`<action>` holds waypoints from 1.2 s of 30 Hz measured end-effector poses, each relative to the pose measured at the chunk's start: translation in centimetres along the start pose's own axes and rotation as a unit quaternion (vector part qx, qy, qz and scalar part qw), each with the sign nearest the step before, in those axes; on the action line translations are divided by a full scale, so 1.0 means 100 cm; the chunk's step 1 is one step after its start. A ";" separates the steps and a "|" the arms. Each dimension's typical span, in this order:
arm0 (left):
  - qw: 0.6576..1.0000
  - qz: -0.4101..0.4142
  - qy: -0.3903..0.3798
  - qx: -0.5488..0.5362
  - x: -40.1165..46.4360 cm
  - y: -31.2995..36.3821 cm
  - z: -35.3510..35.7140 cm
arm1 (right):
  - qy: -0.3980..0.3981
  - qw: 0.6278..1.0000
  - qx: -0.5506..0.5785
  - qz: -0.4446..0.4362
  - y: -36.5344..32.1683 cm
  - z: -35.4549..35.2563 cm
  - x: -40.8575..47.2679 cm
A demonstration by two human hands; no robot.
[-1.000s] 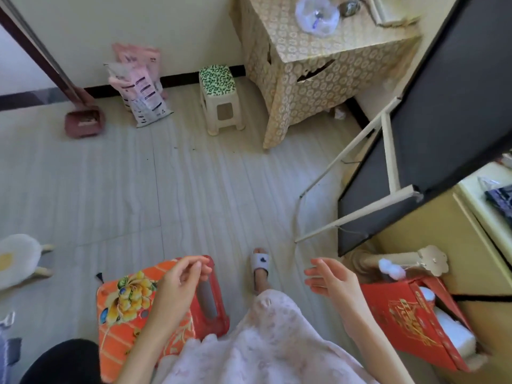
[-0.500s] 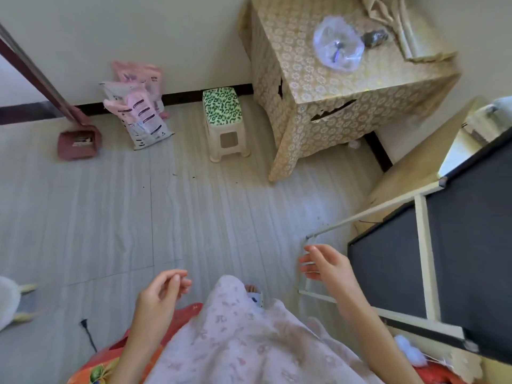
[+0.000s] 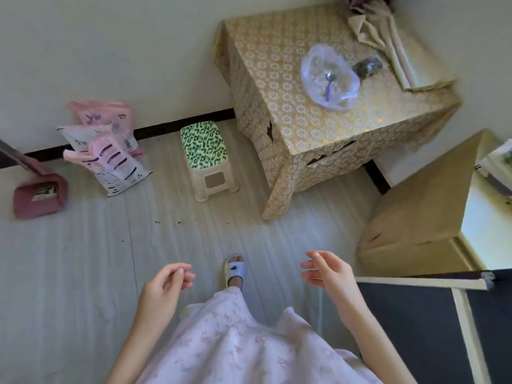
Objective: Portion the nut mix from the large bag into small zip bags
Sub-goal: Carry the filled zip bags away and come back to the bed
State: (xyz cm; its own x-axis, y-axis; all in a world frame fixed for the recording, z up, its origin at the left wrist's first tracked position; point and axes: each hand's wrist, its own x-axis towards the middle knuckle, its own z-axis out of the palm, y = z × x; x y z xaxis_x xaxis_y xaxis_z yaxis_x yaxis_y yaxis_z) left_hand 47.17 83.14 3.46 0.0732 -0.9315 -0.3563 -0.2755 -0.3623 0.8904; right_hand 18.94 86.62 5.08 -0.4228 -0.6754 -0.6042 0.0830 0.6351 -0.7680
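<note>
A small table (image 3: 318,139) under a gold patterned cloth stands against the wall at the upper right. On it lies a clear plastic bag (image 3: 329,77) with a spoon inside, and beside it a small dark bag (image 3: 367,67) of what may be nut mix. My left hand (image 3: 163,289) hangs low over the floor, empty, fingers loosely curled. My right hand (image 3: 329,271) is also empty, fingers apart, well short of the table.
A green leopard-print stool (image 3: 206,159) stands left of the table. Pink and white packets (image 3: 105,145) and a pink dustpan (image 3: 38,194) lie by the wall. A cardboard box (image 3: 415,217) and a dark framed board (image 3: 432,322) stand at the right.
The view has lifted and moved forward toward the table. The orange stool and red box have dropped out of sight. Both hands stay empty and have risen slightly.
</note>
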 end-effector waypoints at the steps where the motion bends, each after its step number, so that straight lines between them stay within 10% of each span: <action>1: 1.000 0.006 -0.011 0.006 0.023 0.012 -0.001 | 0.005 1.000 0.004 0.001 -0.013 0.008 0.012; 36: 0.962 0.078 -0.212 0.152 0.527 0.302 0.219 | 0.087 0.982 0.161 0.052 -0.347 -0.016 0.435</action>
State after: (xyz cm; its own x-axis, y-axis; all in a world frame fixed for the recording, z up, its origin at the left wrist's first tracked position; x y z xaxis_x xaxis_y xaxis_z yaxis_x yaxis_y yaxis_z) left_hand 21.72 23.85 5.38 -0.3710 -0.8532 -0.3666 -0.5244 -0.1332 0.8410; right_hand -3.74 35.85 5.78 -0.5416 -0.5218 -0.6590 0.4036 0.5263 -0.7484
